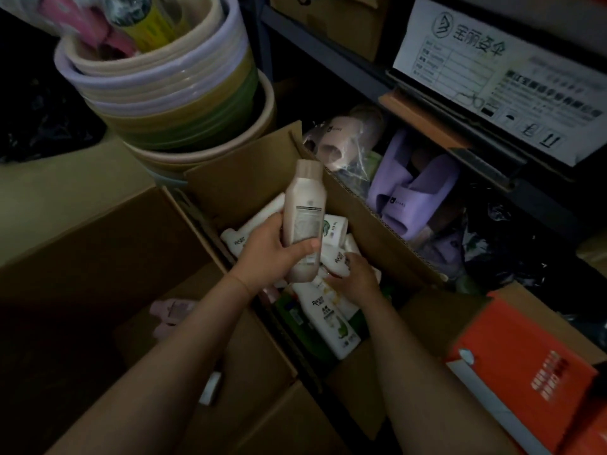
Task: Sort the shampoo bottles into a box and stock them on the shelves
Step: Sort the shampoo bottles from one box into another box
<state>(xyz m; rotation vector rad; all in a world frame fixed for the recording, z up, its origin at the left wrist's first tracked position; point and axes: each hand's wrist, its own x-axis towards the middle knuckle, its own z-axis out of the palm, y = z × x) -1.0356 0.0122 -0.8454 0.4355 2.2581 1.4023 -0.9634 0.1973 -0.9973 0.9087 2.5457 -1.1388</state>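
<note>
My left hand (274, 251) grips a pinkish-beige shampoo bottle (303, 205) upright, its back label facing me, above an open cardboard box (249, 178). That box holds several white shampoo bottles (331, 315) lying loose. My right hand (356, 277) is lower in the box, its fingers curled round a small white bottle (336, 259). A second, larger open box (108, 257) stands at the left, and a pink bottle (170, 315) lies at its bottom.
Stacked plastic basins (170, 93) stand behind the boxes. Purple slippers (407, 195) in bags lie at the right under a dark metal shelf (437, 123) bearing a white carton (492, 70). An orange box (525, 366) sits at the lower right.
</note>
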